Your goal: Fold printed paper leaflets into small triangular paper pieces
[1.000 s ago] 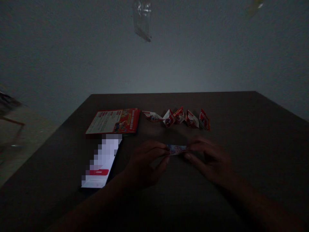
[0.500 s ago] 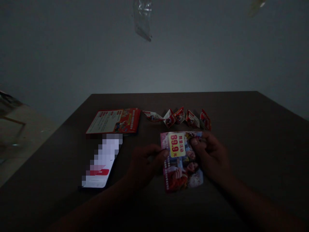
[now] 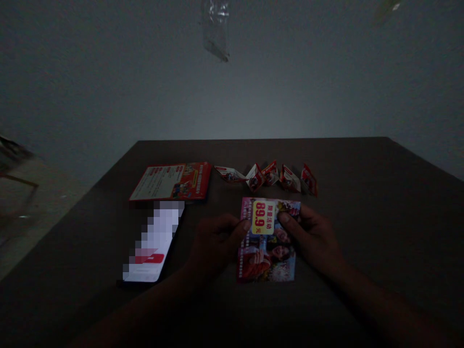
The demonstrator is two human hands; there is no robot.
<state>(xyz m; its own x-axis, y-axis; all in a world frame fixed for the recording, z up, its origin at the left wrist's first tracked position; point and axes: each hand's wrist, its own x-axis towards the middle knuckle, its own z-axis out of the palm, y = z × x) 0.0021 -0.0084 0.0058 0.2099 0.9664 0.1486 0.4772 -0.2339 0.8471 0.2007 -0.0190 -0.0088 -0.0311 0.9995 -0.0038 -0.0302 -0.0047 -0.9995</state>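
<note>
The left hand and right hand pinch the promotional flyer by opposite sides; uneven pulling could crease it.

Lower centre: two hands, one printed card. Centre: five folded paper pieces. Centre left: one phone, one red booklet or stack.

Dim grey wall, dark table, pale floor

"What shows of the person?"
"A bare left hand and a bare right hand, with rounded thumbs (finer detail is lost in shadow)."
"And the arms?"
"Bare forearms, tapering toward the hands."
</note>
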